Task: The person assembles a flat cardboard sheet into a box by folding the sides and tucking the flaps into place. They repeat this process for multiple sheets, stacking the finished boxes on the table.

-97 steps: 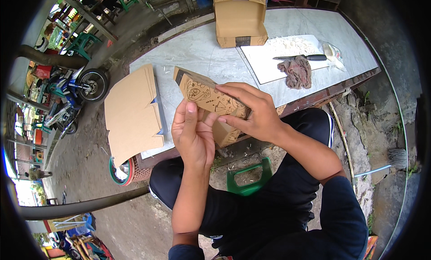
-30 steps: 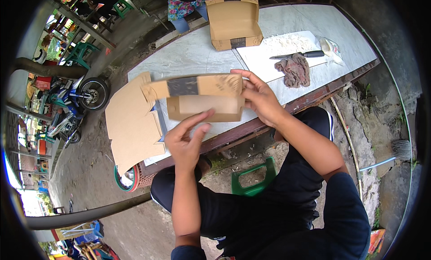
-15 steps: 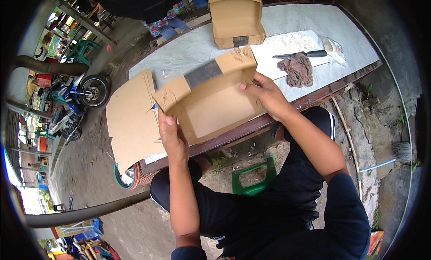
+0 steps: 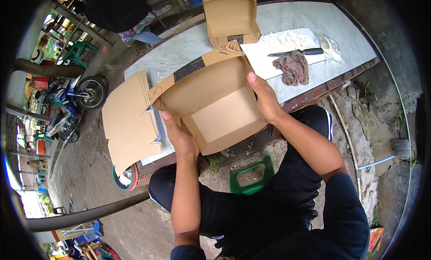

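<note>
A long table with a white, grey-veined top [image 4: 341, 31] stretches out beyond the fingers of the left hand [image 4: 181, 136] and the right hand [image 4: 266, 98]. Well off to the left of the left fingers, a blue-and-white motorbike [image 4: 74, 96] stands on the bare ground. Below the fingers, towards the wearer's lap, is a green plastic stool [image 4: 253, 188] with an opening in its seat. Just left of the left fingers, flat brown die-cut cardboard sheets [image 4: 128, 120] lie stacked at the table's end.

Between the two hands is the open brown cardboard box [image 4: 233, 116], raised over the table's near edge and tilted so that its plain inside faces the wearer, its lid standing up on the far side. Both hands grip it by opposite sides, thumbs at the near face; the other fingers are mostly hidden behind the cardboard.

Past the right fingers lies a flat white rectangular board [image 4: 260, 57], and farther out a second brown cardboard box [image 4: 231, 19] sits with its lid up. Beyond the right thumb, a crumpled brownish-mauve cloth [image 4: 292, 67] overlaps the board, with a black-handled knife [image 4: 310, 51] just behind it and small white shreds [image 4: 294, 37] farther away.
</note>
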Motion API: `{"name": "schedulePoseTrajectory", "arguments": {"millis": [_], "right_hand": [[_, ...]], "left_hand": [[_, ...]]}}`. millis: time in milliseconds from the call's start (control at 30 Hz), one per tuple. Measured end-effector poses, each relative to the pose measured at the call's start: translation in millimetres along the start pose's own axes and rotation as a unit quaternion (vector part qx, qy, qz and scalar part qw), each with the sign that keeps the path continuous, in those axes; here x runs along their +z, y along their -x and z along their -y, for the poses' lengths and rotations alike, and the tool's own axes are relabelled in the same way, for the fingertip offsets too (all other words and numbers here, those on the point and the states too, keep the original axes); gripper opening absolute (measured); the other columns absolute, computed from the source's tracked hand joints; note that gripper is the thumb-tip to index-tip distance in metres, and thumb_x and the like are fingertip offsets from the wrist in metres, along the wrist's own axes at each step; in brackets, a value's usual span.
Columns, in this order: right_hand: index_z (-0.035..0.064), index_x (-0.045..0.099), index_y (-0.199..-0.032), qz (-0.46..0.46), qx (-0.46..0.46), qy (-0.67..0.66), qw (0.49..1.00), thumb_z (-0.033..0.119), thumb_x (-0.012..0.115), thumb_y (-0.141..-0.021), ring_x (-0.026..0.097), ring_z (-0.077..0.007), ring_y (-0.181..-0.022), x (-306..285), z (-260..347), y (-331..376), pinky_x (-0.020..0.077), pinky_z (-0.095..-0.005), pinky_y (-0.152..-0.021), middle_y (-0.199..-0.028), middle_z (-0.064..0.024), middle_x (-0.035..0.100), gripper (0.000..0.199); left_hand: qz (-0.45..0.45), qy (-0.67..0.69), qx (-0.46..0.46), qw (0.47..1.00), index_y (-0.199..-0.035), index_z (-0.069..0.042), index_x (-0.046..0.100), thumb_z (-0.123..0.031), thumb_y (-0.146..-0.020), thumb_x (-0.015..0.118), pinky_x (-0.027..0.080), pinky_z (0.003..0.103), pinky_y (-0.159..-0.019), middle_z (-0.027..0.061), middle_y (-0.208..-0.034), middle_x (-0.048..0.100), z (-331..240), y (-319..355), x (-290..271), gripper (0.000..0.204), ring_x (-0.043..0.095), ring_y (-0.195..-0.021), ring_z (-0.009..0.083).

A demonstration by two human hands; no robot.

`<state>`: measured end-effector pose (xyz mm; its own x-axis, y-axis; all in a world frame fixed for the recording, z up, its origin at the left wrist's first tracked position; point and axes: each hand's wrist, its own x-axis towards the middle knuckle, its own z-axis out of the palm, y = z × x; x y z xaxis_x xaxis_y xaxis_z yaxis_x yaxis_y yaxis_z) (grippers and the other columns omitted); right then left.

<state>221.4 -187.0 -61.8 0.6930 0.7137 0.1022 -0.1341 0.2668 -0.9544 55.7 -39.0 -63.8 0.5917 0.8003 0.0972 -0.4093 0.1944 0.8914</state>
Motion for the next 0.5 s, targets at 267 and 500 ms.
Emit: {"name": "schedulePoseTrajectory", "arguments": {"millis": [267,500], "right_hand": [[0.0012,0.072,-0.108,-0.020,0.120,0.012,0.992,0.039,0.072,-0.103,0.068,-0.0081,-0.087,0.9,-1.9,-11.2,0.0558,-0.0251,-0.080,-0.100,-0.0054,0.074,0.038],[0.0007,0.066,-0.115,0.078,-0.002,0.151,0.985,0.010,0.085,-0.088,0.066,-0.0075,-0.092,-3.6,4.0,-4.9,0.0550,-0.0277,-0.083,-0.103,-0.0044,0.073,0.034]], "left_hand": [[-0.037,0.025,-0.078,0.996,-0.159,-0.011,0.040,-0.066,-0.105,0.050,0.040,0.045,-0.119,0.0101,-0.157,0.050,-4.1,-2.3,7.4,0.078,0.048,-0.143,0.0272],[-0.024,0.045,-0.161,0.986,-0.155,-0.006,0.044,-0.061,-0.106,0.054,0.045,0.044,-0.114,0.0129,-0.151,0.054,-21.8,-6.1,2.1,0.074,0.054,-0.139,0.0276]]}}
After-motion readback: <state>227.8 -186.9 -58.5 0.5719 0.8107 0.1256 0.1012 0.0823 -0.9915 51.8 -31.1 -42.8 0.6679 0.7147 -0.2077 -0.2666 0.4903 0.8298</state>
